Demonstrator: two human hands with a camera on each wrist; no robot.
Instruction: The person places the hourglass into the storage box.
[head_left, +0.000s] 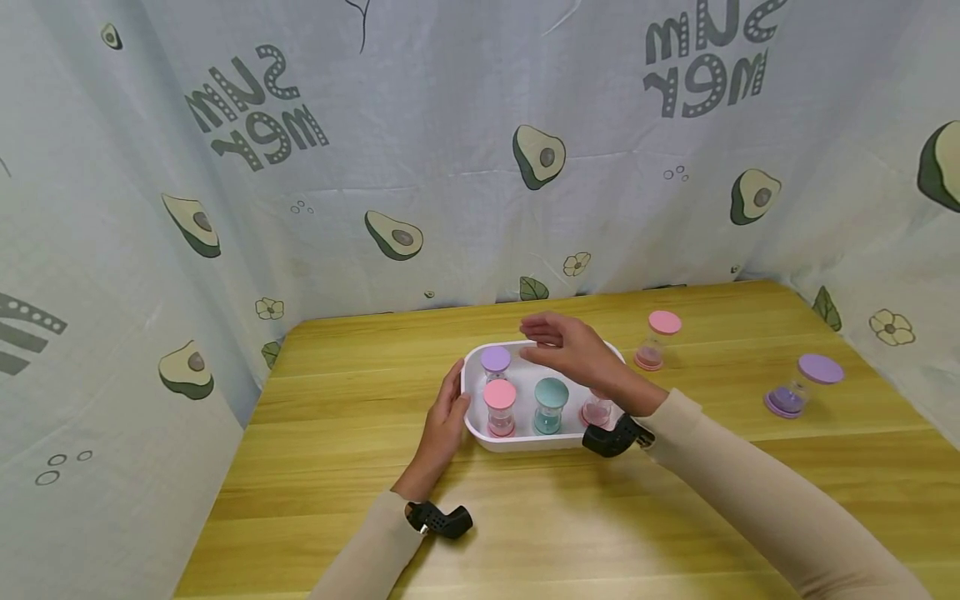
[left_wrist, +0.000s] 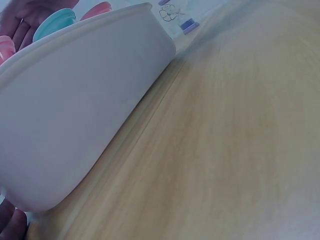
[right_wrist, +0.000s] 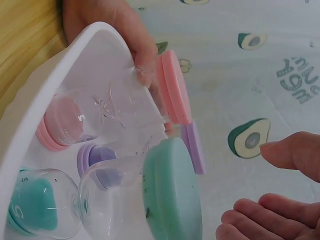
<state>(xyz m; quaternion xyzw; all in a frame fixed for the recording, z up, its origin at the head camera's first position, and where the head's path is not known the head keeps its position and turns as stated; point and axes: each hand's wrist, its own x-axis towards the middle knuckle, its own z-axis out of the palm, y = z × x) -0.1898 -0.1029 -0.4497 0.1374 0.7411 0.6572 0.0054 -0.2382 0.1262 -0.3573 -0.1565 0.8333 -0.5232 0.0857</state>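
A white bin (head_left: pixel 489 443) on the table holds several small hourglass sand timers: a purple one (head_left: pixel 496 359), a pink one (head_left: pixel 500 395), a teal one (head_left: pixel 551 393) and another pink one (head_left: pixel 596 412), partly hidden by the right forearm. My left hand (head_left: pixel 441 427) rests against the bin's left end, its fingers and thumb at the rim. Above the back right part of the bin is my right hand (head_left: pixel 573 350), fingers extended and nothing in it. In the right wrist view its thumb (right_wrist: pixel 295 155) stands apart from the fingers, facing the teal timer's cap (right_wrist: pixel 172 192).
To the right of the bin a pink timer (head_left: pixel 649 357) stands on the wooden table (head_left: pixel 352 400). Farther right is a purple timer (head_left: pixel 787 400), near the table's right side. A curtain (head_left: pixel 450 167) printed with avocados hangs behind the table and at both sides.
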